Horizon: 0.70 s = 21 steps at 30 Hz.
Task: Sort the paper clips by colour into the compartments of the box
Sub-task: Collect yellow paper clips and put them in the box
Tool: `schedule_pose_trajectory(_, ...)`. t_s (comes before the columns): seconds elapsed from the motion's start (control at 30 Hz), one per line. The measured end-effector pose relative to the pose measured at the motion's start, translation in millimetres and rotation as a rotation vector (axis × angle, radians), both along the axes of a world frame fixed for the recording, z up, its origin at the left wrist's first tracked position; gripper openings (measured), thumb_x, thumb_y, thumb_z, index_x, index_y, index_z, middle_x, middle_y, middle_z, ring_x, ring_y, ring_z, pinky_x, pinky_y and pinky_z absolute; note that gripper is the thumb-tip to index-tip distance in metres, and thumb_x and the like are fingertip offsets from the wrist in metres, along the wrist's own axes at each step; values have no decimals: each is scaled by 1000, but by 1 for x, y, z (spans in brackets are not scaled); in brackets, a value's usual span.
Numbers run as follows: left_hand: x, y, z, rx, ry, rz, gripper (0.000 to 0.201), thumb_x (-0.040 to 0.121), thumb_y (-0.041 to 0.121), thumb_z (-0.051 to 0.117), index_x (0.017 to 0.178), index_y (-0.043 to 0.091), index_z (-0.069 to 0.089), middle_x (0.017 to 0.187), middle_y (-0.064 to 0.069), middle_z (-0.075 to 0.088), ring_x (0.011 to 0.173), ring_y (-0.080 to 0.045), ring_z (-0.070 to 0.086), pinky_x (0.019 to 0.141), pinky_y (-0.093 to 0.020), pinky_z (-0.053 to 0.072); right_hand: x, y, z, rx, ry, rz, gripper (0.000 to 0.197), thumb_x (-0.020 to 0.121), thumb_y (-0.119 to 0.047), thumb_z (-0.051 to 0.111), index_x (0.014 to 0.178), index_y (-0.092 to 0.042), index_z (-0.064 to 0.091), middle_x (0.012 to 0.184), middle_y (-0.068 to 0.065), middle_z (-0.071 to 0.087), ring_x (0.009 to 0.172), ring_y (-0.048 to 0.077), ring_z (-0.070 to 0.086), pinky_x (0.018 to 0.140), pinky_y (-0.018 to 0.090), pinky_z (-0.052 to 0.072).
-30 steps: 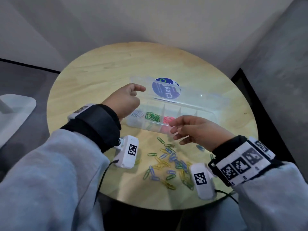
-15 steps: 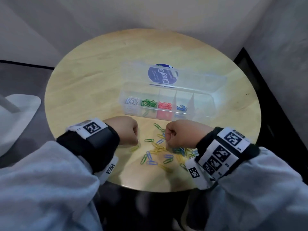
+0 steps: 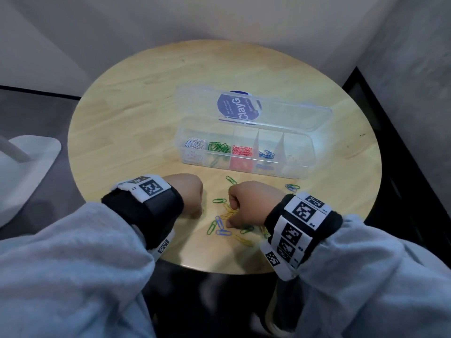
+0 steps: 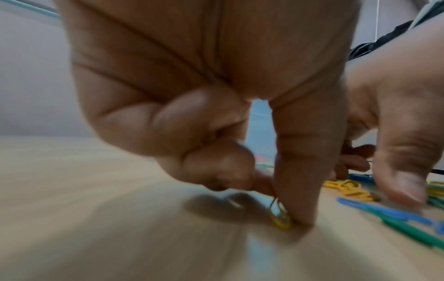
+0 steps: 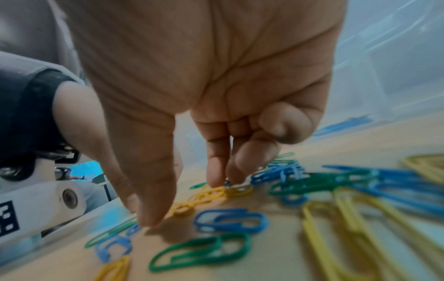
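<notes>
Round and pale, our wooden table (image 3: 136, 123) carries the clear box (image 3: 302, 152) with its lid up and white, green, red and blue clips in separate compartments. Loose paper clips (image 3: 220, 226) lie just before us. Our left hand (image 3: 185, 191) pinches a yellow clip (image 4: 280, 221) against the wood; our right hand (image 3: 251, 203) pinches at yellow clips (image 5: 211, 195).

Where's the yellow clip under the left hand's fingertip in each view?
Head: hidden under the left hand, low centre-left.
Left wrist: yellow clip bottom centre, pinned to the table by a fingertip.
Right wrist: not in it.
Shared landmark: chain of yellow clips by the right hand.
</notes>
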<state>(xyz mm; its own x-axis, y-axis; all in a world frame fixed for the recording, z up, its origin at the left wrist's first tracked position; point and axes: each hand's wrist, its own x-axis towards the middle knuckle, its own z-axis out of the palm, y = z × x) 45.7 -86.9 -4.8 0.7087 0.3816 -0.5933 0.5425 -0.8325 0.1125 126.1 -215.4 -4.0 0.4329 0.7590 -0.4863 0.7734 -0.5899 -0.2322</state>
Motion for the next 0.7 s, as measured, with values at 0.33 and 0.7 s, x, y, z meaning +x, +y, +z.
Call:
schedule_pose_trajectory(0.33,0,12,16,-165,-101,74,14,74,22,67,65,19,57,60,7,57,60,-14,51,59,-21,38,-6,6,-1,-9,-64,27,18,85,-13,54,97,-7,64,101,8,64,88,24,56,60,25,39)
schedule_pose_trajectory(0.7,6,10,22,-636,-226,256,22,82,-3,56,89,17,58,67,-5,58,55,-11,56,51,-16,45,20,-11,10,98,103,-154,4,75,-12,68,78,-15,68,65,-9,58,63,10,58,60,24,47)
